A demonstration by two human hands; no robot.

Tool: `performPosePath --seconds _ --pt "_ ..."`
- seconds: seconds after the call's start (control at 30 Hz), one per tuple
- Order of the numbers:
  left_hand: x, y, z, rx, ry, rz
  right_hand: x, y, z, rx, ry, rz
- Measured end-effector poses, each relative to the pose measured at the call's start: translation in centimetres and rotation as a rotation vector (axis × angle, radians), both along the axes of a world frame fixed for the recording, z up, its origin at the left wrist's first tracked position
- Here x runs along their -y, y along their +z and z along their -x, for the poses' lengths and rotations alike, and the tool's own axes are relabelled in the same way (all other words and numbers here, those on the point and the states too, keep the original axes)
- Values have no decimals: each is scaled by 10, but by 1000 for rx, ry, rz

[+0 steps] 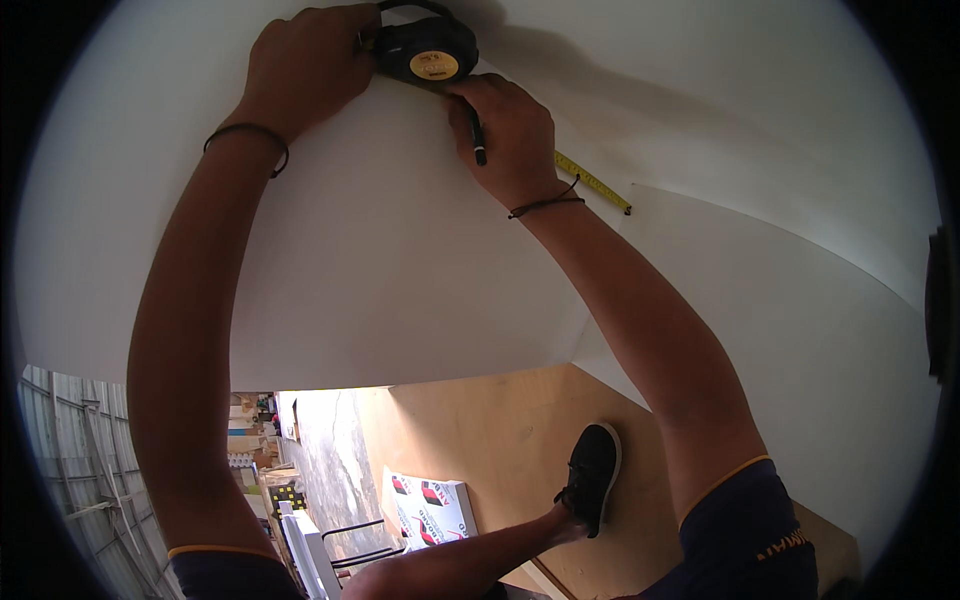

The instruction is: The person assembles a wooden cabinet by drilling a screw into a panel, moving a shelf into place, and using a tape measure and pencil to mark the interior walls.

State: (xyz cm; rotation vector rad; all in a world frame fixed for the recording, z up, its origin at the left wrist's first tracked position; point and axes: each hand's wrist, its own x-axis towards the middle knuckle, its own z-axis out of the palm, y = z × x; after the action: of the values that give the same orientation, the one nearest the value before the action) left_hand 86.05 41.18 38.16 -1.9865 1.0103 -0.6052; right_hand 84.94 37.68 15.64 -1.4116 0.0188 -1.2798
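Note:
My left hand (310, 70) is closed at the left side of a black tape measure (425, 50) with a round gold label, holding it against a white panel (400, 250). Its fingertips are partly hidden. The yellow blade (596, 184) runs from the case under my right hand (512, 135) and comes out beyond the wrist, its end near a corner where white panels meet. Pinched in my right hand is a black pen (478, 140) with a pale band near its end; the fingers rest by the blade just below the case.
A white side panel (760, 300) stands at the right. Below is a brown wooden board (510, 420) with my black shoe (590, 475) on it. A printed white box (430, 510) lies near my leg. At lower left are cluttered shelves (250, 430) and a corrugated metal wall (85, 450).

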Motion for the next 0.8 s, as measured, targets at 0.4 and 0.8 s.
performPosePath --seconds 0.4,0.8 --pt "15 -12 6 73 195 43 5 5 5 -45 40 -3" --pt "19 -15 -5 73 162 13 10 5 8 -35 17 -17"
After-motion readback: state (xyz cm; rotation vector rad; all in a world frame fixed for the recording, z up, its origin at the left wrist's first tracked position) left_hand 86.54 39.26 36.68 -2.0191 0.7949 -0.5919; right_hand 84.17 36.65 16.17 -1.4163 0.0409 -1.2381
